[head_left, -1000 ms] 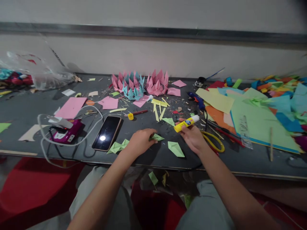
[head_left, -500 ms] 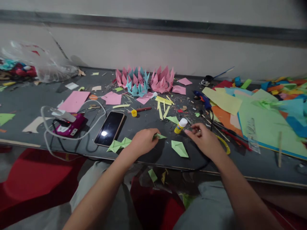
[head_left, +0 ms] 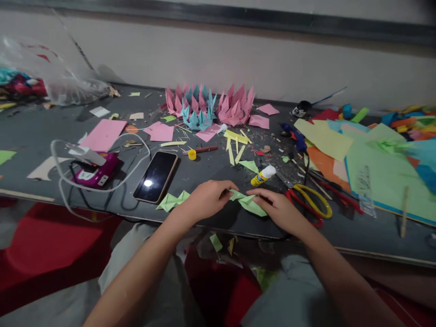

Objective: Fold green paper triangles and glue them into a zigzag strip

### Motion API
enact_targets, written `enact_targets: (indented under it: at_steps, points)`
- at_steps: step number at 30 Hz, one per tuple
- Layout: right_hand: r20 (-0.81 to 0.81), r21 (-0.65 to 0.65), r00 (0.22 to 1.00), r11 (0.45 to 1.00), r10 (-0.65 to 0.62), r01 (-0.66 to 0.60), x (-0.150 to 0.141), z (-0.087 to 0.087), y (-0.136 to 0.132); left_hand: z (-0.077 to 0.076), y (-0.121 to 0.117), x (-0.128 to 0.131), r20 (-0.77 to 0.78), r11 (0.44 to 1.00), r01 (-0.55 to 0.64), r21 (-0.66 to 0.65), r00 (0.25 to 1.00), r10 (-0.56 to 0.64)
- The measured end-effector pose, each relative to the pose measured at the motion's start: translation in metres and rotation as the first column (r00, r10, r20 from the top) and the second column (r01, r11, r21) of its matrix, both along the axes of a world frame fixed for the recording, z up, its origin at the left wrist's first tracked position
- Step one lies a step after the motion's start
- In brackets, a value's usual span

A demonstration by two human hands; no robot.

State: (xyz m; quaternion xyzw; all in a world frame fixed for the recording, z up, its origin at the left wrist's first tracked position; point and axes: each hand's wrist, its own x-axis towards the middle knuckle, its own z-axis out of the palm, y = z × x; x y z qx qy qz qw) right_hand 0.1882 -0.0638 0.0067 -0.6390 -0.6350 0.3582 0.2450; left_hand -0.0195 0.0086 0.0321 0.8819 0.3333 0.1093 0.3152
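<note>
My left hand (head_left: 211, 198) pinches the end of a folded green paper strip at the front of the table, and its joined points (head_left: 172, 200) stick out on the other side of my wrist. My right hand (head_left: 279, 206) has its thumb and fingers closed on a folded green paper piece (head_left: 252, 205). The two green papers meet between my hands. Just beyond my right hand a yellow glue stick (head_left: 262, 176) with a white end lies tilted on the table. Scissors with yellow and red handles (head_left: 315, 200) rest to the right of that hand.
A phone (head_left: 156, 176) lies to the left, beside a purple power adapter (head_left: 97, 170) with looping white cable. Pink and blue folded-paper crowns (head_left: 199, 111) stand at the back. A glue gun (head_left: 295, 136) and stacked coloured sheets (head_left: 384, 168) occupy the right.
My right hand has moved left from beside the glue stick and taken hold of the loose green piece, bringing it against the left hand's paper. The glue stick leans over more, and the scissors are uncovered.
</note>
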Motion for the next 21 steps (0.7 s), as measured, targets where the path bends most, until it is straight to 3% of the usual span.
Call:
enact_targets:
  at_steps: [6,11,16,21]
  points:
    - [0.093,0.113,0.994,0.991,0.058,-0.068,-0.006,0.001,0.007,0.003,-0.002,0.002,0.019,1.000,0.011,-0.012,1.000,-0.011]
    - [0.138,0.156,0.985,0.980,0.101,-0.123,-0.005,-0.004,0.011,-0.002,-0.002,0.008,-0.064,0.997,0.063,0.042,0.996,-0.060]
    - [0.169,0.289,0.982,0.949,0.082,-0.129,-0.004,0.001,0.006,-0.005,-0.002,0.011,-0.125,0.994,0.075,0.077,0.990,-0.065]
    - [0.214,0.236,0.956,0.939,0.201,-0.250,-0.003,0.004,-0.002,-0.006,-0.001,0.011,-0.123,0.994,0.085,0.072,0.989,-0.075]
